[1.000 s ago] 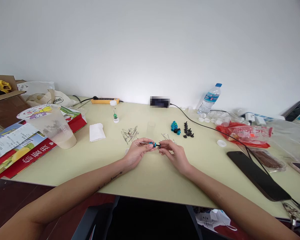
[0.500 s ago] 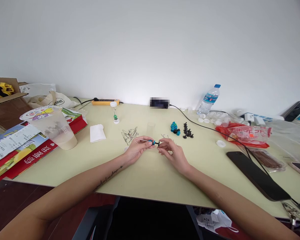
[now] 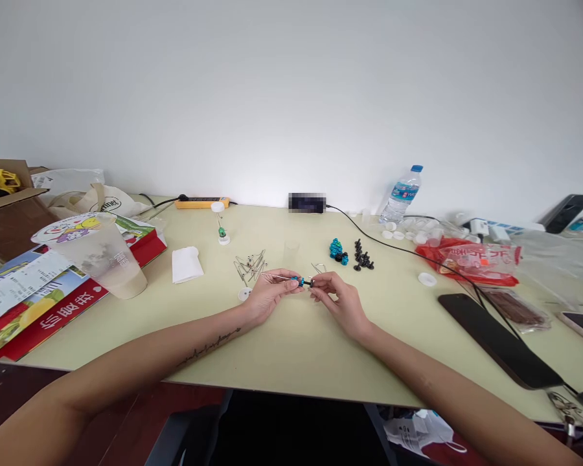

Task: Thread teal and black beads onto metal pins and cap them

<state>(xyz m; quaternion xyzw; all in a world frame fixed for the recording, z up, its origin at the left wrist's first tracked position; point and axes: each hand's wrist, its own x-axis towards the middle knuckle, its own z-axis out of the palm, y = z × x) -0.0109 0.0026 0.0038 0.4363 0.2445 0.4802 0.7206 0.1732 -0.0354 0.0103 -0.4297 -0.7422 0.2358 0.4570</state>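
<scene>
Near the middle of the table, my left hand [image 3: 268, 298] pinches a small blue part [image 3: 298, 281]; a thin metal wire [image 3: 273, 277] extends leftward from those fingers. A small black stem-like piece [image 3: 309, 283] projects from the blue part's right side. The fingertips of my right hand [image 3: 341, 301] close around the black piece's outer end, partly hiding it. Behind my hands stands a clear tube [image 3: 291, 252]. A pile of bent metal wires [image 3: 251, 264] and a white round cap [image 3: 244, 294] lie by my left hand. Beyond my right hand are blue parts [image 3: 337, 250] and black pieces [image 3: 362, 256].
A capped assembly with a green part [image 3: 221, 231] stands farther back. A drink cup [image 3: 111, 262] and white paper [image 3: 186, 265] are left. On the right are a water bottle [image 3: 402, 195], white caps [image 3: 408, 228], a red bag [image 3: 471, 259] and a black power bank [image 3: 498, 340].
The camera view has shifted slightly. Both hands, still together at the blue and black parts, have moved a little to the right over the table.
</scene>
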